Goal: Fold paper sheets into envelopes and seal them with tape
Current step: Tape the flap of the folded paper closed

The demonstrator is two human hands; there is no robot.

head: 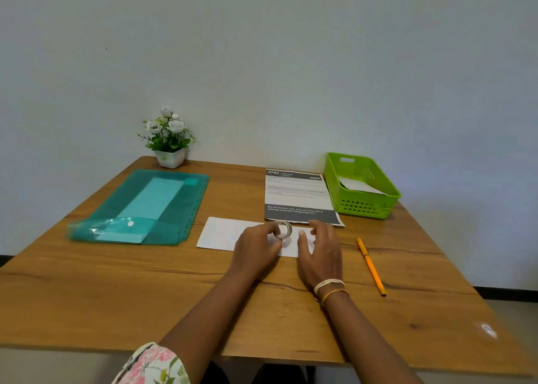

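Left grip [257, 245] pinches tape roll [283, 230] above folded paper [224, 233]; right grip [318, 248] apparently relaxed.

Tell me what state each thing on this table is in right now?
Tape roll: upright, gripped by left hand.
Right hand: open, fingers over the folded paper.
Folded paper: flat, under both hands.
Green basket: open-topped, white paper inside.
Teal folder: lying flat, flap open.
Pen: lying untouched.
Printed sheet: flat.
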